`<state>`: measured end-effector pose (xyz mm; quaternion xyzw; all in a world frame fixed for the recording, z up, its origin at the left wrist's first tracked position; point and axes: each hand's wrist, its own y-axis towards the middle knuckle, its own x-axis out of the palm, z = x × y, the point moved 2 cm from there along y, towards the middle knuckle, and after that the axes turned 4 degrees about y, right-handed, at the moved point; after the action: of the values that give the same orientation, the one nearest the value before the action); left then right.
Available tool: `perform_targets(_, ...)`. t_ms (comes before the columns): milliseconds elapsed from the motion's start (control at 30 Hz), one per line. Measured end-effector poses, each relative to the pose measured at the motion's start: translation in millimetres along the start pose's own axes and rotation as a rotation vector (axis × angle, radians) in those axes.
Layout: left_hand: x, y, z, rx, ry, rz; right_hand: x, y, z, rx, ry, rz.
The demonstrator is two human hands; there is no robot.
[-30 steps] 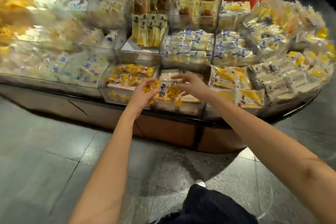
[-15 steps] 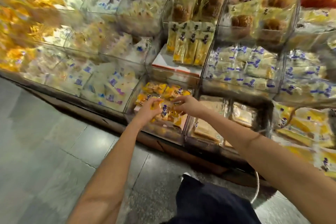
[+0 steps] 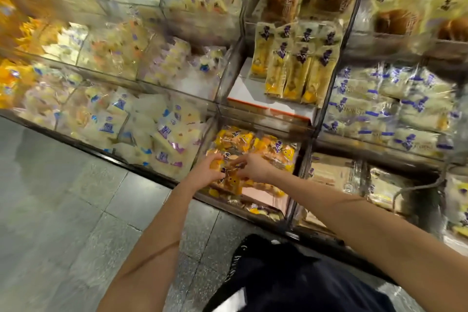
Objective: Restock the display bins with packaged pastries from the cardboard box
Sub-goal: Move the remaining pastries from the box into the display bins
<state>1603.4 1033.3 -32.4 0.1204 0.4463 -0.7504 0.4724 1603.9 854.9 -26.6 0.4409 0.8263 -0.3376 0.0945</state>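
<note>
Both the left hand [image 3: 207, 170] and right hand [image 3: 253, 168] are pinching orange pastry packets [image 3: 231, 182] with curled fingers [image 3: 215, 159]; overfilling the bin [image 3: 268, 204] may be risking spills.

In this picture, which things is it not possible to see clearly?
All in the head view:
- Print on the orange packets: blurred by motion.
- Right hand: whether its fingers pinch a packet, blurred.
- Packets at upper left: kind unreadable, motion blur.
- Yellow packets at far right: cut off by the edge.
</note>
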Motion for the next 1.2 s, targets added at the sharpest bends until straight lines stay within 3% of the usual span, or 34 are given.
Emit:
perform_targets(233, -6, 12, -25, 0.143, 0.336, -0.038, 22, 25, 9, 0.003, -0.065, -0.010)
perform_targets(467, 3, 15, -39, 0.428, 0.748, 0.104, 35, 29, 26, -0.102, -0.364, -0.003)
perform_targets(600, 14, 22, -46, 0.303, 0.803, -0.086, 30, 27, 21, -0.189, -0.435, 0.025)
perform_targets(700, 9, 26, -42, 0.302, 0.816, -0.118, 15, 24, 19, -0.224, -0.470, 0.082)
perform_targets(833, -3, 30, -36, 0.379, 0.826, -0.111, 2, 11, 22, -0.209, -0.506, 0.165)
perform_targets(1000, -22, 40, -11, 0.549, 0.926, 0.014, 0, -2, 26, -0.146, -0.547, 0.267)
perform_targets(1200, -29, 53, 35, 0.688, 0.928, 0.048, -4, -21, 32, -0.053, -0.429, 0.447)
